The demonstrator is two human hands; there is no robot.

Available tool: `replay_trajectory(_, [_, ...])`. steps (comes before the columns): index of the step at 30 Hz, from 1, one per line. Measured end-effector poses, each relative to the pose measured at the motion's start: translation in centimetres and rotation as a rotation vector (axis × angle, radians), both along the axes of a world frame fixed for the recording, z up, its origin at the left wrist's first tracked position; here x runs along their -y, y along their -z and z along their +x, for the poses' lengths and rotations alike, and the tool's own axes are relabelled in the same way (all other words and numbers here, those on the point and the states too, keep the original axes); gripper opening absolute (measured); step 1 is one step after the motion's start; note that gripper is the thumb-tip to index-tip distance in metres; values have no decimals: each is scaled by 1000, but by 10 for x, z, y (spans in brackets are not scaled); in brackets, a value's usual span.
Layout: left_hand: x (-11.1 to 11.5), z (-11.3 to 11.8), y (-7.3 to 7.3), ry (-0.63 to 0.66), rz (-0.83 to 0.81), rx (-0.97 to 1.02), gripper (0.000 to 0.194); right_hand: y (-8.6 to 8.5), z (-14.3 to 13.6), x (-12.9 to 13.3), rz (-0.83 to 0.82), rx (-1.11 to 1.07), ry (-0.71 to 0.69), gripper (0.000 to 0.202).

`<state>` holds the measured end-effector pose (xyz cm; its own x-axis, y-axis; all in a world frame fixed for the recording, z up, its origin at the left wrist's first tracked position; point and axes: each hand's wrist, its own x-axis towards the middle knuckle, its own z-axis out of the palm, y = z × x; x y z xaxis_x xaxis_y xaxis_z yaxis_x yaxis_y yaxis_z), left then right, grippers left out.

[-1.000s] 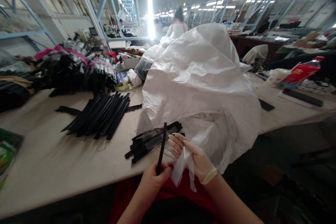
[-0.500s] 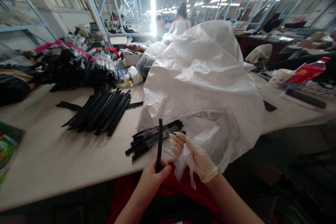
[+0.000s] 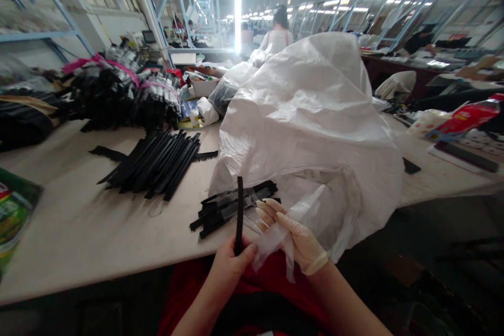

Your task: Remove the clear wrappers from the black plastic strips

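Observation:
My bare left hand [image 3: 232,260] grips the lower end of a narrow black strip [image 3: 240,210], which stands upright from the fist. To its right, my right hand [image 3: 297,239] wears a pale thin glove and pinches a small clear plastic sleeve [image 3: 271,245]. The sleeve hangs down and its left end reaches my left thumb. Just beyond the hands, several black strips in clear wrappers [image 3: 220,212] lie near the table's front edge. A larger pile of unwrapped black strips [image 3: 153,165] lies farther left.
A big white plastic sack [image 3: 307,110] slumps across the table [image 3: 79,231] ahead. Wrapped black bundles with pink ties [image 3: 114,84] are heaped at back left. A green packet [image 3: 16,215] sits at far left, a red-labelled bottle [image 3: 468,118] at right. Another person [image 3: 279,34] is in the background.
The plastic sleeve has swung left and now meets my left thumb. The black strip stays in my left hand. The view has shifted slightly.

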<state>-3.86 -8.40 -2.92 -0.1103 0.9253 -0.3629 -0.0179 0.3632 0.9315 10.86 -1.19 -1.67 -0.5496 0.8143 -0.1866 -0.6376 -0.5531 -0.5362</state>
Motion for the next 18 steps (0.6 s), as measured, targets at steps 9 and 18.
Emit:
replay_trajectory(9, [2,-17,-24,31,96,-295,27,16,-3,-2,39,310,63,26])
replay_trajectory(18, [-8,-10,-30,-121,100,-194,27,21,-15,31,-110,108,-163,53])
